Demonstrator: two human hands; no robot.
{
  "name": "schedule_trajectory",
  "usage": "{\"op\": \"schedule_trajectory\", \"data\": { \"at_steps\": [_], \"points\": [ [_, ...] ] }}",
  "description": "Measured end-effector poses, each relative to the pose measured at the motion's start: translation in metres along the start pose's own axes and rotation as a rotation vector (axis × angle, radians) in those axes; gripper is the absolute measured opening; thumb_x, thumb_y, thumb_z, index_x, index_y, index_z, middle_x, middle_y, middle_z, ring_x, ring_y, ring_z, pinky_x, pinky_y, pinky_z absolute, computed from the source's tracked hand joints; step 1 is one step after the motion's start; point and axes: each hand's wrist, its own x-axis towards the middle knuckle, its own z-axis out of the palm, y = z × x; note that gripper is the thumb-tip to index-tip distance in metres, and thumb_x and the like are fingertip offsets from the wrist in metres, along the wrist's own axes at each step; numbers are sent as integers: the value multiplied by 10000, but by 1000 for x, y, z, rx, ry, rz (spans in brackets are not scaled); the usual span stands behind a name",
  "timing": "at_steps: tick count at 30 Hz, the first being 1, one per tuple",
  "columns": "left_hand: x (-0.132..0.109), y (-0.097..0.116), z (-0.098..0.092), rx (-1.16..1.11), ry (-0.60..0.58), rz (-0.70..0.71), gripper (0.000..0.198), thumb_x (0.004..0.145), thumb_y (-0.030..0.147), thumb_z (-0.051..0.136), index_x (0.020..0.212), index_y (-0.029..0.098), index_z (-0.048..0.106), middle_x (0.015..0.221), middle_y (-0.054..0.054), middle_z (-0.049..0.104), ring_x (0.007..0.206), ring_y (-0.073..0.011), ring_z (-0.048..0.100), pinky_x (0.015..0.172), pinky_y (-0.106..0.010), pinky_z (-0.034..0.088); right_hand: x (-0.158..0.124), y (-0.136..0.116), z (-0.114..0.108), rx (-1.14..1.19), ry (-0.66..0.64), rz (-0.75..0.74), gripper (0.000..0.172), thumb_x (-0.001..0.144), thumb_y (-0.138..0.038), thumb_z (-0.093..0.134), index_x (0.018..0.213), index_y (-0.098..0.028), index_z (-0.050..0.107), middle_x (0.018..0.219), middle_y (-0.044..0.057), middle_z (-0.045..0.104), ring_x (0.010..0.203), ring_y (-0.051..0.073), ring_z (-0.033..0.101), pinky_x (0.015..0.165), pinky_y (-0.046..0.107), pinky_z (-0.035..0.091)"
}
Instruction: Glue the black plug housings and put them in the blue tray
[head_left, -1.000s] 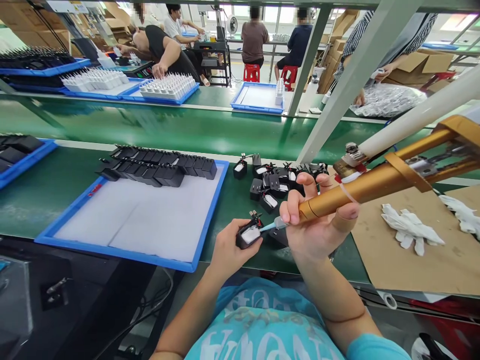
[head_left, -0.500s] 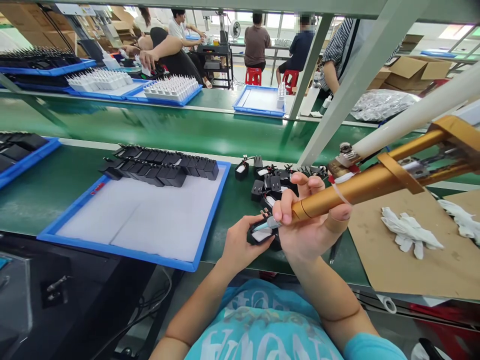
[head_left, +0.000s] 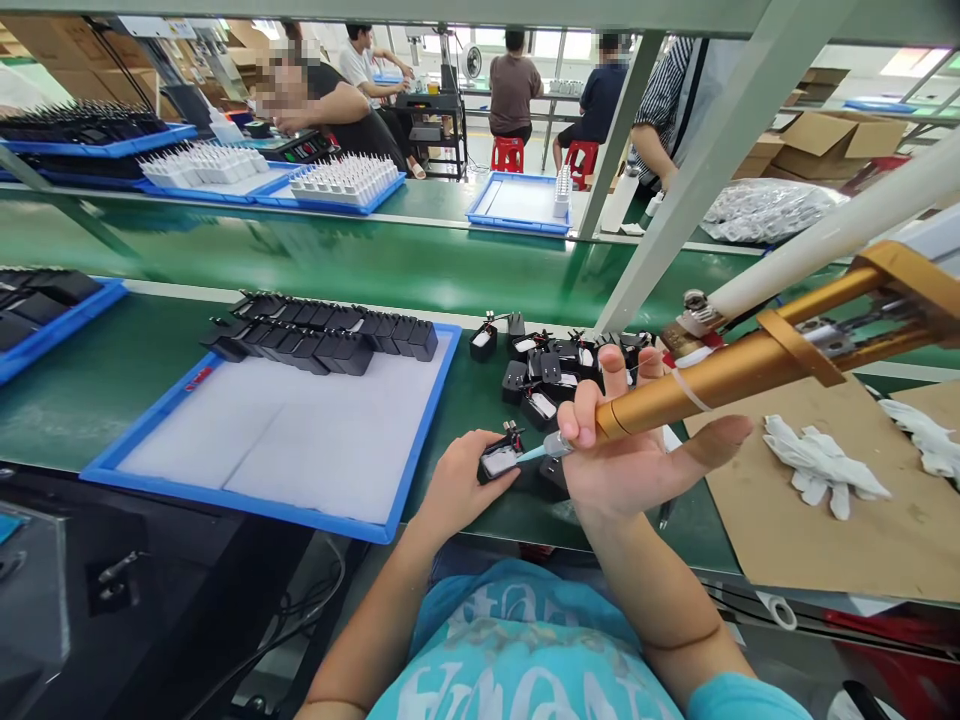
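In my left hand (head_left: 465, 485) is a small open black casing (head_left: 499, 459) with a white inside and prongs at its top edge. My right hand (head_left: 619, 440) holds the gold dispensing gun (head_left: 675, 392) near its front, thumb stretched away from the barrel. The pale blue nozzle tip (head_left: 534, 453) points left and down, at the right edge of the casing. Several more open black casings (head_left: 540, 405) lie in a loose cluster beyond my hands. One dark casing (head_left: 553, 474) sits below the nozzle, partly hidden by my right hand.
A blue-rimmed tray (head_left: 427, 430) on the left bears rows of black casings (head_left: 330, 340). White gloves (head_left: 821, 462) lie on cardboard (head_left: 757, 520) at the right. A slanted metal post (head_left: 697, 170) rises behind the gun. Across the green belt (head_left: 337, 240), people sit near more trays.
My left hand has moved slightly left with the casing. The nozzle, earlier over the casing's inside, now meets its right edge. My right thumb has stretched out from the gun.
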Motion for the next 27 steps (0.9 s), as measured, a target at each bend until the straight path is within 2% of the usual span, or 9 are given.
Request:
{"op": "schedule_trajectory", "data": {
  "at_steps": [3, 7, 10, 13, 16, 19, 23, 25, 27],
  "points": [
    [-3, -14, -6, -34, -113, -64, 270, 806, 288, 650, 1054, 220, 567, 1023, -40, 658, 931, -205, 632, 807, -329, 507, 2, -3, -10, -14, 32, -18, 588, 779, -781, 267, 916, -323, 609, 1075, 6, 557, 436, 80, 381, 416, 289, 412],
    [1, -17, -9, -136, -172, -158, 520, 802, 376, 664, 1276, 248, 492, 1302, -80, 571, 1166, -240, 570, 970, -379, 472, 5, -5, -24, 25, 56, -50, 536, 786, -753, 324, 911, -330, 629, 1021, -17, 572, 430, 83, 422, 428, 293, 418],
    [10, -14, -3, -255, -184, -154, 412, 871, 352, 561, 1270, 255, 525, 1290, -67, 595, 1186, -225, 565, 1007, -384, 459, 6, -6, -32, 23, 59, -63, 519, 791, -739, 348, 901, -324, 640, 1010, -19, 580, 429, 82, 436, 429, 291, 426],
    [15, -15, 6, -345, -103, -101, 248, 856, 213, 503, 1088, 206, 590, 1080, -56, 690, 1024, -187, 645, 931, -350, 509, 7, -8, -38, 4, 54, -67, 520, 791, -739, 351, 905, -319, 636, 1012, -13, 579, 430, 83, 436, 429, 297, 436],
    [12, -18, 10, -189, 41, 4, 226, 789, 121, 500, 984, 195, 587, 922, -27, 687, 886, -161, 642, 841, -320, 522, 7, -10, -42, -22, 56, -65, 539, 795, -740, 331, 912, -311, 636, 1021, -9, 558, 432, 81, 443, 425, 298, 433],
    [5, -20, 7, 56, 30, 146, 323, 828, 144, 514, 1139, 204, 577, 990, -50, 678, 963, -191, 588, 875, -357, 483, 7, -12, -44, -33, 61, -60, 549, 796, -740, 321, 888, -300, 635, 1023, -3, 545, 432, 76, 448, 409, 283, 413],
    [-4, -20, 0, 144, -20, 261, 539, 928, 175, 416, 1454, 210, 303, 1214, -72, 638, 1224, -223, 477, 1048, -445, 367, 7, -13, -47, -13, 42, -65, 536, 805, -718, 328, 878, -292, 646, 1005, -2, 533, 434, 73, 469, 411, 282, 423],
    [-6, -20, -2, 131, -17, 294, 580, 949, 144, 363, 1497, 229, 194, 1242, -54, 633, 1247, -197, 480, 1091, -457, 333, 7, -13, -49, 10, 29, -67, 534, 816, -705, 323, 891, -292, 654, 999, -6, 525, 435, 72, 480, 424, 292, 441],
    [-5, -19, -4, 146, -33, 308, 575, 949, 163, 415, 1486, 260, 233, 1221, -39, 646, 1181, -184, 543, 1069, -436, 376, 7, -13, -50, 28, 25, -68, 538, 821, -701, 319, 901, -288, 654, 997, -4, 521, 433, 74, 482, 427, 303, 448]
  ]
}}
